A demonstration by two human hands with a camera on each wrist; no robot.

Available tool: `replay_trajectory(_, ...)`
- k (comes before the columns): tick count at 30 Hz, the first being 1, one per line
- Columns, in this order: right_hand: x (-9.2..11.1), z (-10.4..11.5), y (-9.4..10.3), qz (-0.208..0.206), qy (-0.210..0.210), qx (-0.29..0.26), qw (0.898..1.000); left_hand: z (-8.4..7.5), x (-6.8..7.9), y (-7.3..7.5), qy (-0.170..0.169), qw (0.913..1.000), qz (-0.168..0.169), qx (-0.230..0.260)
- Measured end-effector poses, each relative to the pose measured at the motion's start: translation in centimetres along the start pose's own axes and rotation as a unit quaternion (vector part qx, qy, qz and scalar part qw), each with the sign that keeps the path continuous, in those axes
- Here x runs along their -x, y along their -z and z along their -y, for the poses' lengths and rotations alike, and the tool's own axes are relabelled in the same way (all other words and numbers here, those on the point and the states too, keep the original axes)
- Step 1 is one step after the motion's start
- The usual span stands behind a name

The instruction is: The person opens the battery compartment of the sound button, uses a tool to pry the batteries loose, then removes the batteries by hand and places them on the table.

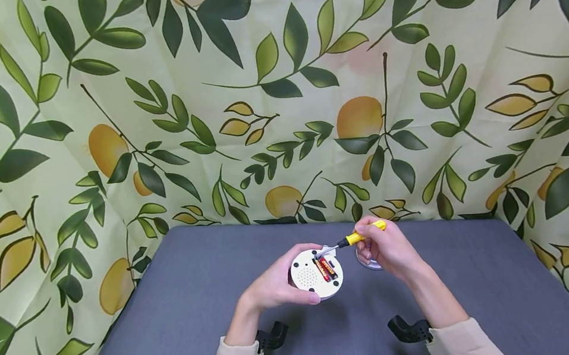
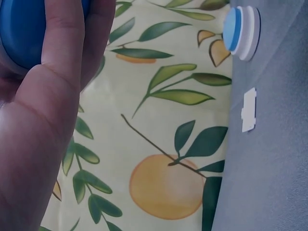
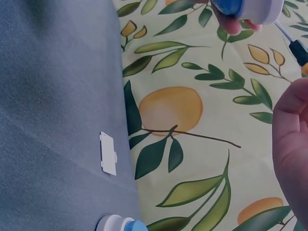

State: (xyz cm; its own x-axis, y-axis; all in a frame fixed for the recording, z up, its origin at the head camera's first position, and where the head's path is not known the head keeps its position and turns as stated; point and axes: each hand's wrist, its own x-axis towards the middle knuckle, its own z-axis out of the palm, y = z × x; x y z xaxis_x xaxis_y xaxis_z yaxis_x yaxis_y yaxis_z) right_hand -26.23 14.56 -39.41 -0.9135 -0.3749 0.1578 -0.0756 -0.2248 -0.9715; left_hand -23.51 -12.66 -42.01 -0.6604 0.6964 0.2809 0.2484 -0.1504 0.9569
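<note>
My left hand (image 1: 279,280) grips a round white device (image 1: 306,279) by its rim. Its underside faces up, showing speaker holes, dark feet and an uncovered compartment with two red batteries (image 1: 325,269). The blue top (image 2: 21,31) of the device shows in the left wrist view. In my right hand (image 1: 388,248) is a screwdriver (image 1: 366,233) with a yellow and black handle. Its metal tip meets the end of the battery compartment; whether it touches a battery is too small to tell. The right wrist view shows the screwdriver shaft (image 3: 284,32) behind the device.
A second round white device with a blue top (image 2: 233,30) stands on the grey table (image 1: 218,330), partly behind my right hand in the head view. A small white battery cover (image 3: 108,154) lies nearby on the table. Leaf-patterned cloth (image 1: 258,145) hangs behind and at both sides.
</note>
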Motion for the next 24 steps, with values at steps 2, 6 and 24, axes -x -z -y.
replay_trajectory(2, -0.06, -0.08, 0.0, -0.005, -0.009, -0.008, 1.0, 0.0, -0.02, -0.04, -0.001, 1.0, 0.002, 0.0)
replay_trajectory(6, -0.15, -0.27, -0.05, -0.018, -0.024, -0.024, 0.999, 0.0, -0.07, -0.15, 0.002, 1.0, -0.002, 0.003)
replay_trajectory(24, 0.19, -0.26, -0.46, -0.058, -0.049, -0.052, 0.996, 0.08, -0.12, -0.21, 0.007, 0.9999, -0.008, 0.006)
